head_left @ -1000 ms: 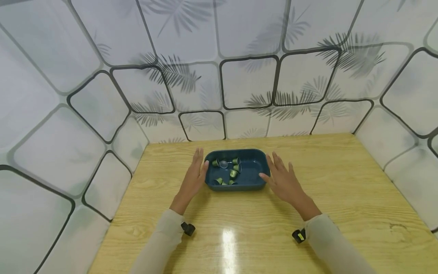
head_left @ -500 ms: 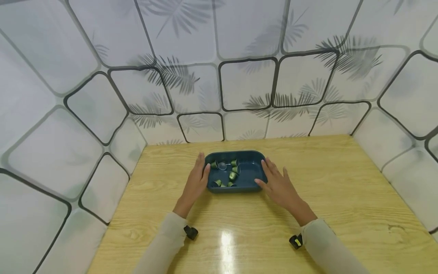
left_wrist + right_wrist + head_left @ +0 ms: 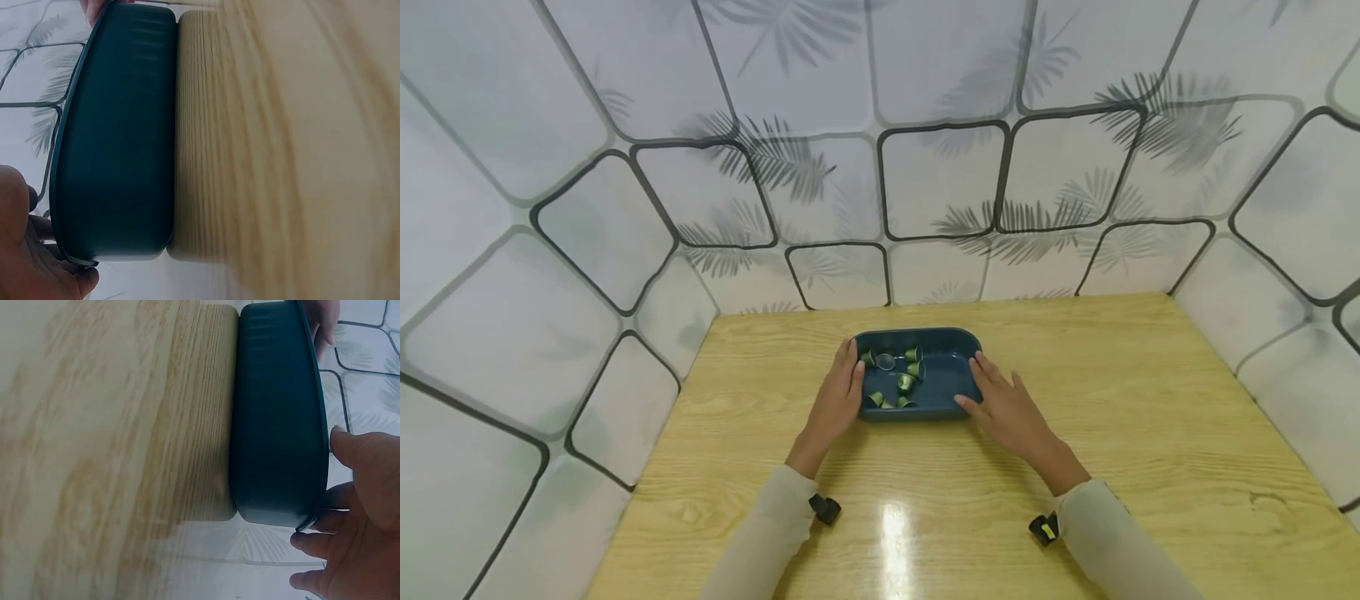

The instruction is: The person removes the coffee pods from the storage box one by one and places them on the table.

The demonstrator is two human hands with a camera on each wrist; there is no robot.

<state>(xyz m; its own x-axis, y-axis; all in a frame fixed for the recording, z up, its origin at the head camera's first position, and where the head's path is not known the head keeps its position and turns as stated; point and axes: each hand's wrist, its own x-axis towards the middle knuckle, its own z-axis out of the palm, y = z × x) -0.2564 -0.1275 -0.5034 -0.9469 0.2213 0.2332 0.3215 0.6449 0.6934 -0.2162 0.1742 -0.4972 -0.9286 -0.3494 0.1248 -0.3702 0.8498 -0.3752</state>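
Note:
A dark blue rectangular tray (image 3: 942, 392) with rounded corners sits on the wooden table. Inside lie several small green cups like coffee capsules (image 3: 906, 383), mostly in its left half, beside a round clear or silvery piece (image 3: 886, 362). At the tray's left end is my left hand (image 3: 835, 400), fingers fairly straight along the rim. My right hand (image 3: 1011, 417) rests at the opposite end, thumb over the near right corner and fingers spread along the rim. In the right wrist view, fingertips (image 3: 306, 544) show right at the rim's corner.
The pale wood-grain table (image 3: 955, 500) runs back to a white patterned cloth wall (image 3: 940, 183). More of this cloth stands at the left and right sides. A small black device (image 3: 825, 509) sits at the left wrist, another (image 3: 1043, 529) at the right.
Both hands have moved inward to the ends of the tray and now meet its rim. The tray and the capsules have stayed nearly in place.

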